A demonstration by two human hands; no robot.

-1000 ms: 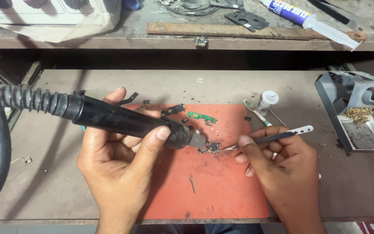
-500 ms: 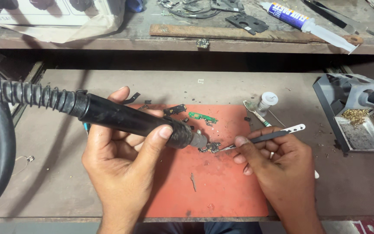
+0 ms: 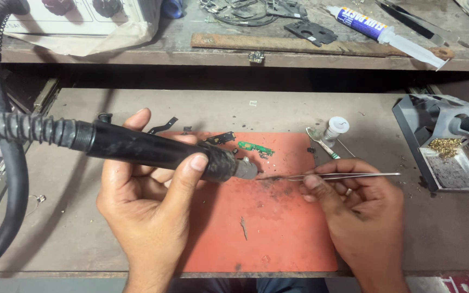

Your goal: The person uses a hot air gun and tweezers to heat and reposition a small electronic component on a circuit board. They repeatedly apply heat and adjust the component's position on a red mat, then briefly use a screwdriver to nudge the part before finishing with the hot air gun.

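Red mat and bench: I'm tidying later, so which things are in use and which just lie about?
In use: hot-air wand in left hand; tweezers in right hand; red mat.

Lying about: green circuit board, white bottle, syringe tube, soldering stand.

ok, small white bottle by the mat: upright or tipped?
Upright: the bottle stands on its base on the bench, cap up.

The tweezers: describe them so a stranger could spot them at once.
Start at the orange mat on the workbench. Over its right edge, the right hand pinches thin metal tweezers lying nearly level, tips pointing left toward the nozzle of the black hot-air handle in the left hand. They are silver and slender, unlike that thick handle.
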